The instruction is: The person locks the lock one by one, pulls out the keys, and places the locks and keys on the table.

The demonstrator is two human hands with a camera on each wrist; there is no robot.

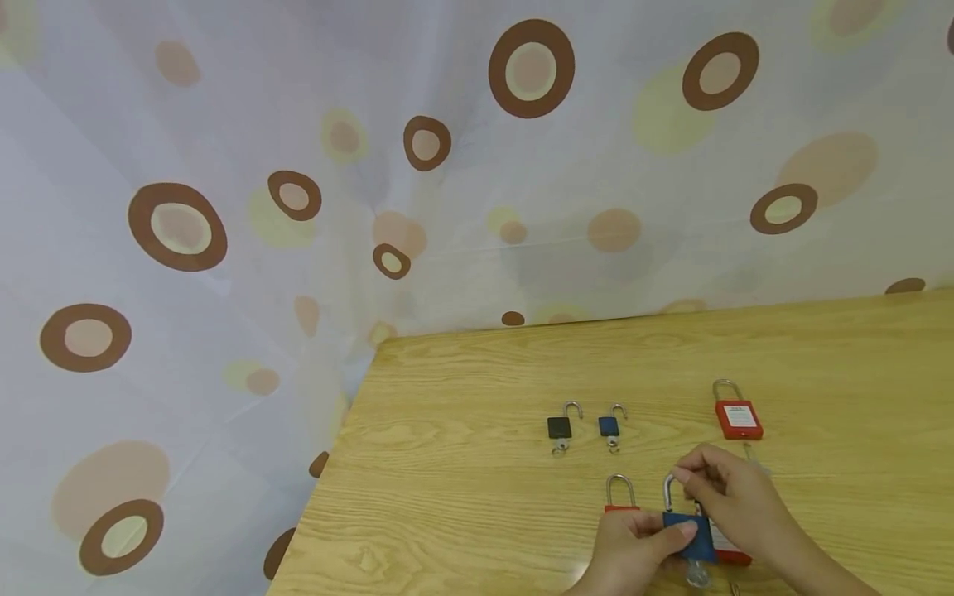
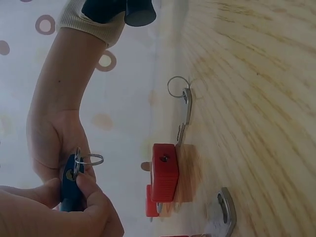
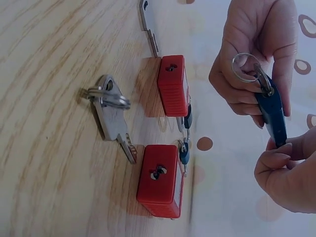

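Blue lock (image 1: 689, 538): off the table, between both hands; shackle (image 1: 668, 490) pointing away from the person, toward the cloth, keyed end toward the person; long axis running far to near, shackle end leaning left in the head view; free side of shackle partly covered by right fingers.
Lock key (image 1: 698, 573): inserted at near end of blue lock; ring (image 2: 92, 159) hanging from it, seen in both wrist views.
Labels: white panel on far red lock (image 1: 739, 419), print too small to read; white panel on right red lock (image 1: 735, 558), mostly covered by right hand.
Left hand (image 1: 632, 546): gripping blue lock by the body, thumb across its face; blue lock to its right.
Right hand (image 1: 734, 497): fingers narrow, pinching at the shackle; blue lock to its left, toward the person.
Black lock (image 1: 559, 427), small blue lock (image 1: 609, 426): side by side beyond the hands; shackles raised, pointing away; keys at near ends.
Left red lock (image 1: 621, 507): just beyond left hand; shackle pointing away.
Loose key (image 3: 111, 118): flat on table (image 1: 447, 430), ringed; bit directed at a red lock.
Cloth (image 1: 447, 74): behind table; patterned with brown rings and pale spots.
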